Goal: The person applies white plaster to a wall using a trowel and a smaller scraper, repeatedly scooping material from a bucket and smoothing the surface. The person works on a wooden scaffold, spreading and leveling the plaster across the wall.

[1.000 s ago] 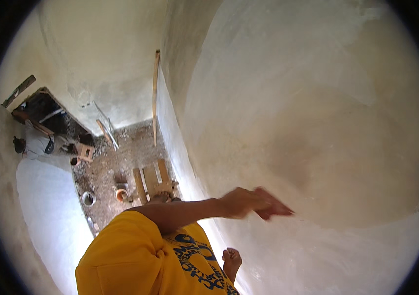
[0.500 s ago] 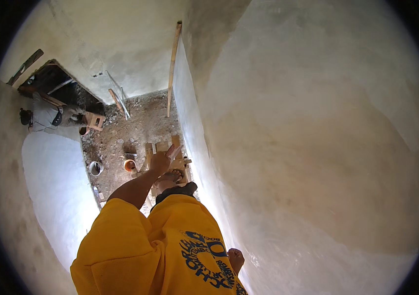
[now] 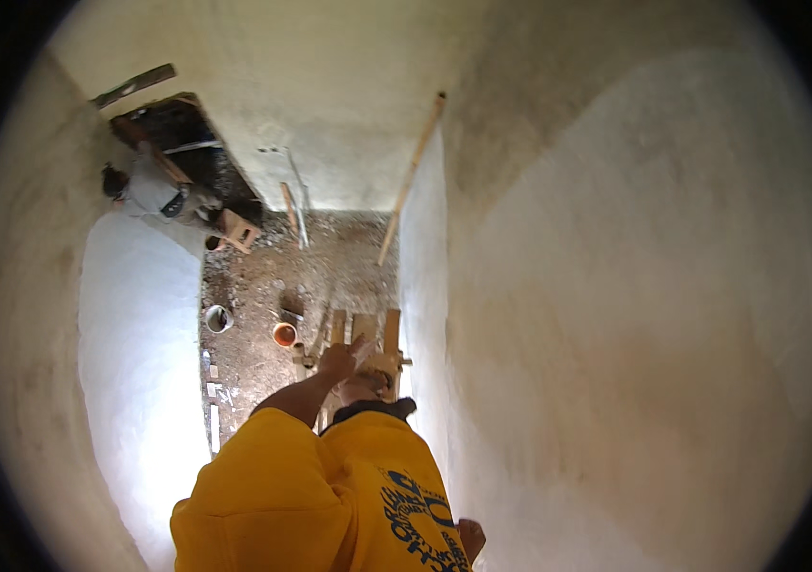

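Note:
My left hand [image 3: 337, 361] reaches forward over the wooden planks. A thin pale flat piece [image 3: 364, 347] shows at its fingers, which seem closed on it; its kind is too small to tell. My right hand [image 3: 471, 540] is low at my side, close to the right wall [image 3: 597, 315]. Its fingers look curled, and whatever they may hold is hidden. My foot [image 3: 375, 383] stands on the planks [image 3: 392, 332], partly behind my left hand.
An orange bucket [image 3: 284, 335] and a white bucket [image 3: 219, 318] stand on the dirt floor [image 3: 330, 257]. A wooden pole [image 3: 413, 176] leans in the corner. A person [image 3: 151, 188] is by the dark opening, near a wooden stool [image 3: 238, 232]. A left wall [image 3: 144, 315] borders the floor.
The whole view has shifted, so the room and my body appear farther right and lower. My left hand stays stretched over the planks, and my right hand stays low by the wall.

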`<state>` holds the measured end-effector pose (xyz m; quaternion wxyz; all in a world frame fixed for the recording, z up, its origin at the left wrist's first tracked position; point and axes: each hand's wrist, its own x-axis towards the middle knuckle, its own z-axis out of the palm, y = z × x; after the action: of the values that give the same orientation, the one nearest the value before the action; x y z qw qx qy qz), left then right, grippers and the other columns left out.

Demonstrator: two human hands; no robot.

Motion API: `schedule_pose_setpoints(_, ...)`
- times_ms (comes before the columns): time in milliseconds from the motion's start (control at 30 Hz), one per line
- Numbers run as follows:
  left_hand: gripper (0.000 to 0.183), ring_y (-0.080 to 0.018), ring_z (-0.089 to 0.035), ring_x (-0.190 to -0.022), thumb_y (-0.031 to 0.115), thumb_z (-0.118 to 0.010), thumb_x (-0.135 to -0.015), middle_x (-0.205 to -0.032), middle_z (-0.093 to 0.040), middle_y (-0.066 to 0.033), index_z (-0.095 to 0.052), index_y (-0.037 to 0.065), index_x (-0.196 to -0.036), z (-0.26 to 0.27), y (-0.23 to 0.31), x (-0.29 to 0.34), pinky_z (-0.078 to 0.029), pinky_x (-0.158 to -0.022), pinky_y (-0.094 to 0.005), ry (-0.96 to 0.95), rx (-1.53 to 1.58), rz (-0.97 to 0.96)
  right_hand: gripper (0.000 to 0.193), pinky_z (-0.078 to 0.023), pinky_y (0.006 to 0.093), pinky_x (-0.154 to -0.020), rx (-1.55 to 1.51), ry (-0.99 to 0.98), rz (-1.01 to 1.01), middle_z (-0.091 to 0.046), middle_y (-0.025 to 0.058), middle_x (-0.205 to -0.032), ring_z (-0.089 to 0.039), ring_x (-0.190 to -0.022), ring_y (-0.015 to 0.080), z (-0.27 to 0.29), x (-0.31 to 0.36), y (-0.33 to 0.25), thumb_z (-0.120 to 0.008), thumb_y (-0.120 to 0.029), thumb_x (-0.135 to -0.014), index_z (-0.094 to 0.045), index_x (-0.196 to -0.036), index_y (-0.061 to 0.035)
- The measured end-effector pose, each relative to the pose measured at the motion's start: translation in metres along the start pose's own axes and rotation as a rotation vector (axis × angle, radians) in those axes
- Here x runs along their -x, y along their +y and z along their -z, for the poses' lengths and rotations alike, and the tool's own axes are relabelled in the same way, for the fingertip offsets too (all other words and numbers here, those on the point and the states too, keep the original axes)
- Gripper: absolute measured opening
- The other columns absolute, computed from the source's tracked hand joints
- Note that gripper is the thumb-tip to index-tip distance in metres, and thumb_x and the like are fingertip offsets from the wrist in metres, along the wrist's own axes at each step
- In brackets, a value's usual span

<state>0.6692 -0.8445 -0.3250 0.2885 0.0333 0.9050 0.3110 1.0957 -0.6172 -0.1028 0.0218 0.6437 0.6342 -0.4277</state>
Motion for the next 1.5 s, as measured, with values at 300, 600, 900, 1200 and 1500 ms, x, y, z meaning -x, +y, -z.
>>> schedule_pose_setpoints(300,0.077,-0.041,-0.071,-0.08,0.016,-0.052,-0.089,-0.086,-0.07,-0.023,-0.031,0.033,-0.16,-0.022,-0.045,-0.052,-0.058,-0.072,-0.0537,-0.004,-0.167,-0.07,0.007,-0.056,0.0462,-0.073,1.017,0.057,0.738,-0.068,0.0137,-0.078,-0.068,-0.078,0.0335,-0.012,-0.135,0.14,-0.069,-0.013,-0.074,-0.068,-0.074,-0.006)
schedule_pose_setpoints(600,0.022,-0.0204,-0.067,-0.064,0.015,-0.07,-0.087,-0.079,-0.066,-0.0074,-0.067,0.0,-0.103,-0.055,-0.013,-0.018,-0.048,-0.05,-0.037,0.12,0.651,0.346,0.045,-0.052,0.0406,-0.058,0.371,-0.198,0.094,-0.058,0.0106,-0.057,-0.062,-0.054,0.027,-0.026,-0.097,0.091,-0.044,-0.034,-0.105,-0.057,-0.071,-0.0078)
schedule_pose_setpoints(900,0.011,-0.0096,-0.05,-0.053,0.016,-0.071,-0.092,-0.069,-0.056,0.001,-0.067,0.006,-0.096,-0.191,0.022,-0.136,-0.039,-0.046,-0.0305,0.06,1.056,0.383,0.04,-0.05,0.0317,-0.058,0.047,-0.26,-0.447,-0.064,0.0076,-0.067,-0.059,-0.058,0.0158,-0.068,-0.082,0.148,-0.056,-0.034,-0.103,-0.062,-0.078,-0.0026)
schedule_pose_setpoints(1200,0.019,-0.0156,-0.066,-0.075,0.018,-0.071,-0.094,-0.092,-0.066,-0.0039,-0.066,0.006,-0.108,-0.311,0.082,-0.301,-0.053,-0.059,-0.0315,-0.086,1.22,0.152,0.027,-0.049,0.0318,-0.059,-0.346,-0.207,-0.624,-0.059,0.0024,-0.08,-0.057,-0.069,0.015,-0.069,-0.058,0.245,-0.052,-0.026,-0.107,-0.063,-0.104,-0.002)
schedule_pose_setpoints(1500,0.022,-0.0186,-0.068,-0.082,0.006,-0.069,-0.09,-0.098,-0.068,-0.0079,-0.066,0.001,-0.112,-0.386,0.125,-0.36,-0.057,-0.068,-0.0333,-0.062,1.477,0.003,0.023,-0.043,0.0269,-0.056,-0.176,-0.162,-0.521,-0.059,0.0003,-0.074,-0.052,-0.065,0.0113,-0.107,-0.058,0.19,-0.057,-0.024,-0.105,-0.065,-0.098,-0.0034)
